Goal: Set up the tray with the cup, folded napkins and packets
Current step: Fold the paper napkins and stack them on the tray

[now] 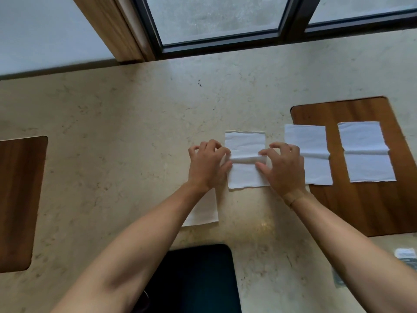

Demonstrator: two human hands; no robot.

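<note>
A white napkin lies flat on the beige stone counter in front of me. My left hand and my right hand pinch its middle crease from either side, raising a small ridge. Another napkin lies partly hidden under my left forearm. To the right, a creased napkin overlaps the edge of a wooden tray, and one more napkin rests fully on that tray. A packet shows at the right edge. No cup is in view.
A second wooden board sits at the left edge. A dark chair seat is below the counter's near edge. A window frame and wooden post border the counter's far side.
</note>
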